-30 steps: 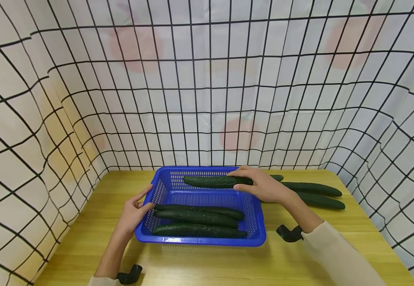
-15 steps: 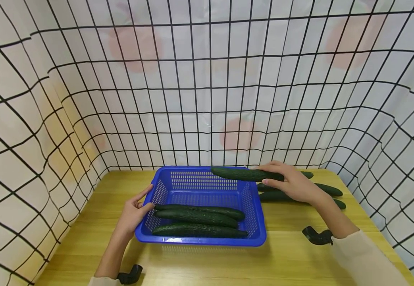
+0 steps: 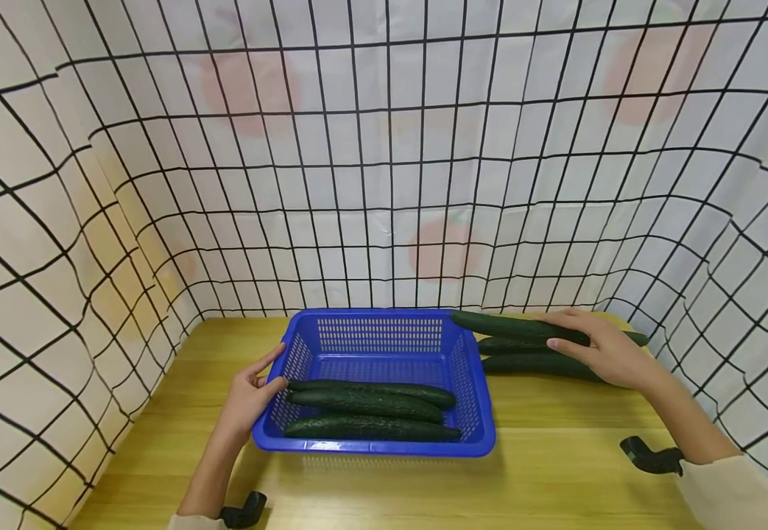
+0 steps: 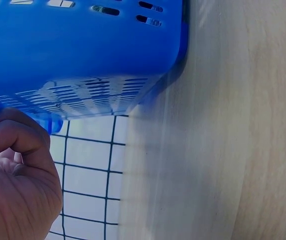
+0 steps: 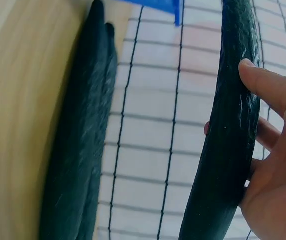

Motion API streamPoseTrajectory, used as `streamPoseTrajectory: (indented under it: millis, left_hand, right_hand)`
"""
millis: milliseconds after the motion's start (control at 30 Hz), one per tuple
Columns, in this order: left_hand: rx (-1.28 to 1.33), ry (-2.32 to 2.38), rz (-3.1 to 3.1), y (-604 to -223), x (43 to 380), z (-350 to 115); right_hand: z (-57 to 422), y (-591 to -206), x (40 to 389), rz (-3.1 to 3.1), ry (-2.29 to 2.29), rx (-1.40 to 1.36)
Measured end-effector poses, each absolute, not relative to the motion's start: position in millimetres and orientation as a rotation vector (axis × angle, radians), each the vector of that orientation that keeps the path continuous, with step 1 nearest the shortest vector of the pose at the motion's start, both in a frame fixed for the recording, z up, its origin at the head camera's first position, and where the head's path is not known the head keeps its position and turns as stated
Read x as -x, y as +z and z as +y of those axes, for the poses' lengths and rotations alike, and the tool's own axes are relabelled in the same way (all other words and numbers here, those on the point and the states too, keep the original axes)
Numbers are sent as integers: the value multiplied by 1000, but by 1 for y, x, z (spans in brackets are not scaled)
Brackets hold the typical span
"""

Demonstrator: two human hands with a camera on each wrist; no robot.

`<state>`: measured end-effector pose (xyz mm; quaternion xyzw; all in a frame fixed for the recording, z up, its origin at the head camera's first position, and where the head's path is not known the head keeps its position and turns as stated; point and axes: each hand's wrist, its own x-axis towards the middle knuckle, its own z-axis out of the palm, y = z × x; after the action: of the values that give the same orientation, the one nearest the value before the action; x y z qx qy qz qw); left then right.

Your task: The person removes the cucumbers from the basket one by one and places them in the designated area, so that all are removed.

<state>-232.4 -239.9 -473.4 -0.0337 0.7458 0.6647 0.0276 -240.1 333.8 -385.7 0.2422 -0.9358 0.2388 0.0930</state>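
Note:
My left hand (image 3: 249, 394) grips the left rim of a blue plastic basket (image 3: 384, 447), thumb over the edge; in the left wrist view the curled fingers (image 4: 20, 135) meet the basket's underside (image 4: 83, 55). Inside the basket, several dark green cucumbers (image 3: 370, 427) lie along the front. Off to the right, my right hand (image 3: 602, 346) holds another cucumber (image 3: 503, 324), thumb on one side and fingers round the other. The right wrist view shows this held cucumber (image 5: 227, 120) raised apart from two cucumbers (image 5: 78, 140) lying side by side on the table.
The wooden table (image 3: 423, 489) carries the basket in its middle. Black wire mesh (image 3: 390, 206) stands behind and along both sides, with pale patterned sheeting beyond. A black wrist-camera mount (image 3: 649, 455) sticks out from the right cuff, another (image 3: 244, 509) from the left.
My right hand has carried its cucumber rightward, from over the back of the basket to above the two cucumbers on the table. The left hand and basket have stayed put.

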Motion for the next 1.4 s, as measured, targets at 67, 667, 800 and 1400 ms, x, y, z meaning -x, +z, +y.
streamPoseTrajectory:
  millis: [67, 667, 800, 1400]
  left_hand:
    - [107, 2053, 2309, -473, 232, -240]
    - [92, 2054, 2297, -474, 235, -241]
    - [89, 2050, 2306, -475, 234, -241]
    - [100, 2042, 2315, -475, 232, -241]
  right_hand:
    - [343, -391, 238, -2772, 706, -710]
    - [398, -443, 234, -2867, 698, -655]
    - [396, -458, 235, -2895, 723, -663]
    - [382, -488, 240, -2872, 699, -738]
